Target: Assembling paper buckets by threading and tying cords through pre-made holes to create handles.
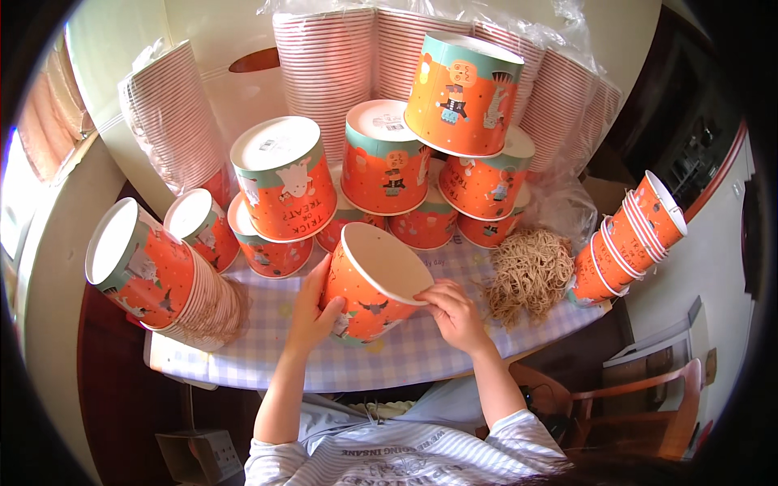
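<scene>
Between both hands, an orange paper cup lies tilted, bottom up.
Left hand grips its side; right hand grasps the bottom rim.

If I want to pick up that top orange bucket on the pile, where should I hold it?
Probably hold the top orange bucket by its two orange side walls, one hand each side, coming from the front and lifting straight up. It sits upside down and tilted, perched on the buckets below, so a sideways push could tip the pile. Its flat bottom offers no edge to pinch.
</scene>
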`<state>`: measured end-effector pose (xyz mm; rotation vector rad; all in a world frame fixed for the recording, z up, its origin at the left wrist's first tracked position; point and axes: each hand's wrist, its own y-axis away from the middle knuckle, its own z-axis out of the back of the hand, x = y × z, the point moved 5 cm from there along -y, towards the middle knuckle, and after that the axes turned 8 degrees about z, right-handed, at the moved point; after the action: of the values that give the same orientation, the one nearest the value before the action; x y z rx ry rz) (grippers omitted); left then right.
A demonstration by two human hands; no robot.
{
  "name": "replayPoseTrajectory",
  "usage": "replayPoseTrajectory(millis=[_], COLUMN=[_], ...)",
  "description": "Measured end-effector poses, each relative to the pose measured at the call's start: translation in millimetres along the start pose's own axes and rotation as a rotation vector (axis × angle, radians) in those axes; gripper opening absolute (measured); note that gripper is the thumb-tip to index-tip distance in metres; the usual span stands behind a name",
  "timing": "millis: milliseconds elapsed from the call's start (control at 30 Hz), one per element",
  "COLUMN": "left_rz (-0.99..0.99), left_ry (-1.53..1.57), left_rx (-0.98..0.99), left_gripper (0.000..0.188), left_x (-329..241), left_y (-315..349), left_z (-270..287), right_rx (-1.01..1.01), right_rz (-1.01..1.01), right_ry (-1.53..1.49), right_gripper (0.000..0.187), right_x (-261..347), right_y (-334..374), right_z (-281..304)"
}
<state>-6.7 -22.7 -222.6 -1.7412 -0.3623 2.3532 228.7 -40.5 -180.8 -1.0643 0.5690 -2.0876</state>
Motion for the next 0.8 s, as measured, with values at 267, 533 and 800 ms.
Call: replayPoseTrajectory(millis=[267, 533, 800], left_rz=[0.181, -0.299, -0.431], left_ry=[0.017, -0.413, -0.632], left_rx=[0.062, -0.096, 0.091], left_gripper=[0.053, 0.055, 0.027], left_x=[38.4, -59.2, -79.9], left_y=[48.1, 77.2, 66.7], left_z=[-13.7, -7.5, -35.8], right_rx=[0.113, 0.194, 0.096], right_rz=[0.179, 0.205, 0.124], right_ry=[0.092, 0.124, 0.070], right_gripper=[0.021, 0.022, 0.022], right_x=[53.8, 62.5, 51.7], right_y=[3.5, 15.9, 15.5], right_z=[-3.8, -8.0, -2.7])
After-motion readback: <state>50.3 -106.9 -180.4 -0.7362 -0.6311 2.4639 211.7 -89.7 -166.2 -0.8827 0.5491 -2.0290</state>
